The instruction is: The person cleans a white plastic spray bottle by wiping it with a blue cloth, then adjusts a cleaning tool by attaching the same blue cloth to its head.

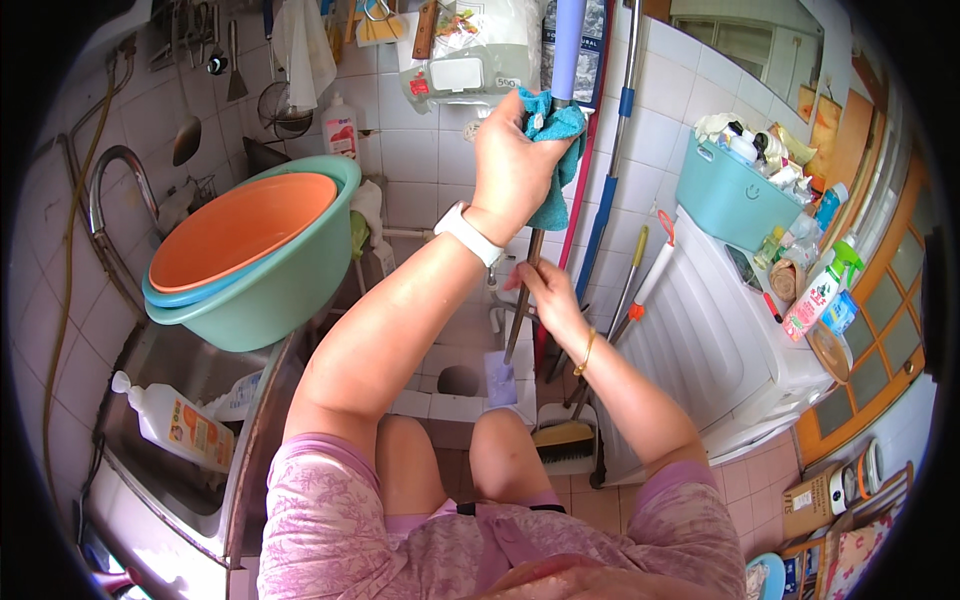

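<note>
My left hand (516, 166), with a white watch at its wrist, is closed around a teal cloth (555, 202). The cloth is wrapped about an upright pole (520, 319) just under its purple upper section (569, 49). Lower down, my right hand (553, 295) grips the bare metal part with its fingers. At the pole's lower end shows a flat purple piece (500, 379), close to a dark round hole (457, 380) in white tiling. How that piece joins the pole cannot be made out.
Left, stacked basins (247, 232) rest over a metal sink (150, 337) holding a white bottle (184, 427). Right, a white washing machine (697, 322) bears a teal bin (739, 195) and a spray bottle (821, 292). Beside the pole stand a blue-and-silver pole (604, 217) and a broom with dustpan (566, 442).
</note>
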Demonstrator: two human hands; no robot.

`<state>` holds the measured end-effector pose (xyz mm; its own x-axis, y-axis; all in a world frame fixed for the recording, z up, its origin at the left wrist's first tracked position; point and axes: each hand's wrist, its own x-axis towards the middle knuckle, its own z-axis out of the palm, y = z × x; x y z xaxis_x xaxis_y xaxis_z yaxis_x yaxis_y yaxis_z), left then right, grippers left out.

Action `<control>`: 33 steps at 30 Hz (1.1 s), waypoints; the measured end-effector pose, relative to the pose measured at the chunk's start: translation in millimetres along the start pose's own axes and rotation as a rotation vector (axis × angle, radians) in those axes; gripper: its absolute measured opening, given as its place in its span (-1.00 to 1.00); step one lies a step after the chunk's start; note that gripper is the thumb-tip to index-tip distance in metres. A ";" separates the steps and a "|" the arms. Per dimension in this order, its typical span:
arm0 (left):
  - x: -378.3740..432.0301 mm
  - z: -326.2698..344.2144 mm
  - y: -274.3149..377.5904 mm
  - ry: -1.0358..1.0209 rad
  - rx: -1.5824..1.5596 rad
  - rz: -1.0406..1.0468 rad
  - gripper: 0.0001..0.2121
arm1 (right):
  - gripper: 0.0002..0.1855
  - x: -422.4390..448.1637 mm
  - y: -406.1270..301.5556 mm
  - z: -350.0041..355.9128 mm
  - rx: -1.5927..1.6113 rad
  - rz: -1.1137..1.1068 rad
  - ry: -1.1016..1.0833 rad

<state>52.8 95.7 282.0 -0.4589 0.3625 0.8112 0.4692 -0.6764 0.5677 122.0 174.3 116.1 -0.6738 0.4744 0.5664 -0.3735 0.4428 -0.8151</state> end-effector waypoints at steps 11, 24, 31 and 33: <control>-51.0 -30.0 -53.0 -0.264 0.265 -0.043 -0.82 | -0.64 12.7 -13.3 14.5 0.134 -0.018 0.315; -202.7 -148.3 -144.6 -0.008 0.461 -0.459 -0.82 | -0.33 30.4 -32.1 -69.6 0.510 0.086 0.086; -284.7 -202.5 -191.0 0.052 0.698 -0.722 -0.79 | -0.36 40.9 -35.9 -91.0 0.441 0.101 0.180; -280.4 -195.6 -179.3 0.025 0.706 -0.740 -0.78 | -0.40 45.6 -44.1 -100.4 0.427 0.002 0.169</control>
<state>-50.2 -10.1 -74.7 -0.8256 0.5173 0.2254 0.3959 0.2465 0.8846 171.8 252.9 190.0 -0.5744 0.6080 0.5480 -0.6255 0.1059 -0.7730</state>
